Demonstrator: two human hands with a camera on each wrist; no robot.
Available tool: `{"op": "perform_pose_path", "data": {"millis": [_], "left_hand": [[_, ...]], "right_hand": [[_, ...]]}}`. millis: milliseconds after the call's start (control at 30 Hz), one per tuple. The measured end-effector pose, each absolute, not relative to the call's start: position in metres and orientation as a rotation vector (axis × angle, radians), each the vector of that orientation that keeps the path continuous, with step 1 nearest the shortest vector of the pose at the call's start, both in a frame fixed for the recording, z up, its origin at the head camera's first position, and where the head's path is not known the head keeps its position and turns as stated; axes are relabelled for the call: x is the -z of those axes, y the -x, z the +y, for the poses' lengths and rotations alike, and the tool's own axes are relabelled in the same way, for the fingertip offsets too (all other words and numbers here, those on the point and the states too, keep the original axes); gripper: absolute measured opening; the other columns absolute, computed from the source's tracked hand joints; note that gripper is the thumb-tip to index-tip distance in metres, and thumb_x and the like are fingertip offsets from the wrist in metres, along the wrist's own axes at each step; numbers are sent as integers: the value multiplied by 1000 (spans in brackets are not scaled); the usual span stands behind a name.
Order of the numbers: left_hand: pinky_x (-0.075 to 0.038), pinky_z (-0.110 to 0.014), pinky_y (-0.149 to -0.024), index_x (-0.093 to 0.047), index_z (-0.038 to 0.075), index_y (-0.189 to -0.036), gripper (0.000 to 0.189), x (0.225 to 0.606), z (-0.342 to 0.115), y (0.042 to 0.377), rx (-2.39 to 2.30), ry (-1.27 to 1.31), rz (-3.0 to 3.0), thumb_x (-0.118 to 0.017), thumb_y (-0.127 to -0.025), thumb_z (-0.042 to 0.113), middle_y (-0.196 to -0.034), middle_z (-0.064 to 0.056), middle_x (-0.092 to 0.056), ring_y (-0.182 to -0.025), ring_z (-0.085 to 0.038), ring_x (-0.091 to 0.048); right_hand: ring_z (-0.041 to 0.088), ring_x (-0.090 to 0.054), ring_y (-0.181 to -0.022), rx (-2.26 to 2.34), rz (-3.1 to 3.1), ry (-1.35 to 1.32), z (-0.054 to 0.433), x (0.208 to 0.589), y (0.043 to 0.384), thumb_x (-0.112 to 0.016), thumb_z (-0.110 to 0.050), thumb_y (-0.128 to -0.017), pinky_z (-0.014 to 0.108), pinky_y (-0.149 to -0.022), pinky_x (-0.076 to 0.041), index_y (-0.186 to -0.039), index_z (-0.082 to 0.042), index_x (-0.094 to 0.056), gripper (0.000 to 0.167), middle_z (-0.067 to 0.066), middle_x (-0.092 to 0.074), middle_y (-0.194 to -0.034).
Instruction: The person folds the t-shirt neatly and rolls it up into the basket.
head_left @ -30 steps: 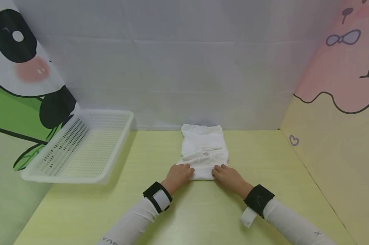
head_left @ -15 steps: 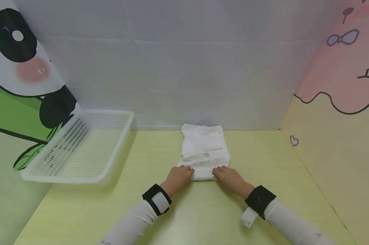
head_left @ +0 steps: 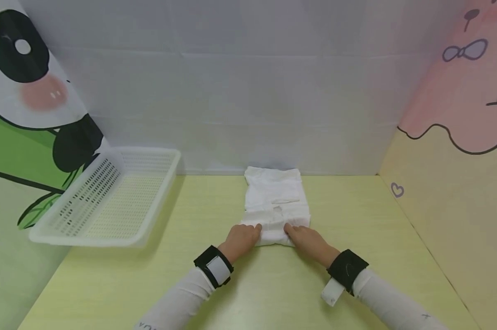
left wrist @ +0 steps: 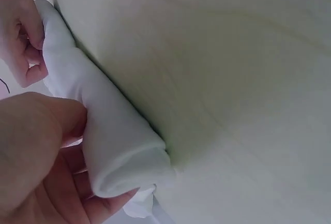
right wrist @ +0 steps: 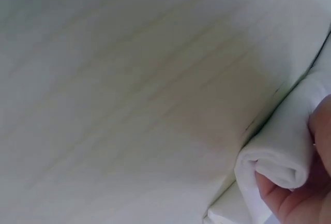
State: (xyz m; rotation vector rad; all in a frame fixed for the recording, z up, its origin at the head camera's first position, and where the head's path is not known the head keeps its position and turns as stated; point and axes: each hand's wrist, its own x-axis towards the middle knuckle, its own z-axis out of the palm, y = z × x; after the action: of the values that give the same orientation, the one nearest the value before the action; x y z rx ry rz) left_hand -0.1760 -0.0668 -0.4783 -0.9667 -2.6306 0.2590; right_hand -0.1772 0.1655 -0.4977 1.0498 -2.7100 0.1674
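Left hand (head_left: 240, 239): I'm gripping rolled white cloth (head_left: 276, 206).
Right hand (head_left: 308, 240): I'm gripping it too.
Left sleeve (head_left: 177, 295): showing unreadable lettering (head_left: 146, 326).
Right sleeve (head_left: 390, 300): showing an X-like mark (head_left: 426, 316).

white basket (head_left: 87, 240) at left, pink cartoon (head_left: 450, 101) on right wall (head_left: 450, 206).

At lower centre of the head view, most fingers of the left hand (head_left: 240, 239) and right hand (head_left: 309, 241) are hidden. The bottom edge cuts off both sleeves (head_left: 179, 297) and the left one's lettering (head_left: 146, 326). The right-wrist view's right edge crops the white cloth (right wrist: 290, 127).
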Motion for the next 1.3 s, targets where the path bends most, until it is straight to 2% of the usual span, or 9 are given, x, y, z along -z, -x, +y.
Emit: {"op": "perform_pose_path", "data": {"millis": [100,233,433,567,800,933,1067,1167,1300], "left_hand": [[-37,-27,-34,-53,8,-95,13,480,-67,178,-271,938,-2617,-58,-84,5,-54,1,-45,-40,-13,-45],[-36,-26,-34,-48,8,-90,10,482,-65,181,-276,912,-2655,-57,-87,7,-64,-1,-43,-40,-13,-43],[-37,-26,-36,-54,9,-83,8,483,-63,186,-275,962,-2669,-61,-86,11,-75,-3,-42,-44,-15,-45],[-39,-27,-42,-57,13,-78,11,480,-66,188,-216,960,-2678,-61,-87,17,-73,-3,-43,-52,-17,-47],[-38,-26,-54,-69,19,-76,14,472,-67,189,-240,969,-2711,-61,-86,26,-73,-1,-47,-65,-17,-45],[-37,-26,-53,-67,17,-71,17,471,-65,188,-285,986,-2711,-63,-85,25,-71,0,-49,-65,-17,-47],[-36,-28,-51,-62,17,-69,18,470,-65,187,-260,1001,-2770,-68,-78,32,-69,2,-49,-62,-18,-48],[-37,-29,-51,-60,18,-72,26,470,-66,187,-235,1010,-2836,-74,-70,40,-70,3,-49,-62,-17,-48],[-39,-29,-51,-61,19,-76,28,471,-67,188,-246,1013,-2867,-78,-67,39,-72,4,-50,-63,-16,-50]], "right_hand": [[12,-45,-52,-207,-2747,-1047,166,497,179,-48,-2,-90,26,-45,-37,-96,-6,-40,10,-2,-40,-62],[11,-47,-59,-217,-2729,-1077,167,498,182,-48,-3,-91,26,-51,-41,-95,-8,-41,9,-2,-41,-69],[11,-37,-60,-132,-2653,-1129,169,499,183,-52,-1,-89,19,-44,-32,-93,-10,-48,11,2,-40,-81],[13,-38,-65,-111,-2578,-1107,171,498,184,-53,-3,-88,20,-49,-31,-87,-13,-54,10,1,-41,-81],[18,-43,-75,22,-2458,-1096,174,501,186,-58,-16,-87,29,-64,-35,-82,-15,-59,5,1,-49,-85],[19,-48,-79,66,-2480,-1126,173,501,185,-66,-29,-81,32,-67,-39,-84,-13,-58,18,2,-51,-87],[20,-50,-84,105,-2518,-1136,174,500,184,-69,-34,-78,33,-69,-42,-89,-13,-56,27,3,-53,-91],[20,-51,-86,136,-2527,-1143,175,501,185,-70,-33,-78,33,-71,-43,-92,-13,-55,28,2,-54,-93],[20,-51,-85,143,-2515,-1159,175,501,187,-71,-29,-77,33,-71,-42,-92,-14,-54,28,1,-55,-92]]}}
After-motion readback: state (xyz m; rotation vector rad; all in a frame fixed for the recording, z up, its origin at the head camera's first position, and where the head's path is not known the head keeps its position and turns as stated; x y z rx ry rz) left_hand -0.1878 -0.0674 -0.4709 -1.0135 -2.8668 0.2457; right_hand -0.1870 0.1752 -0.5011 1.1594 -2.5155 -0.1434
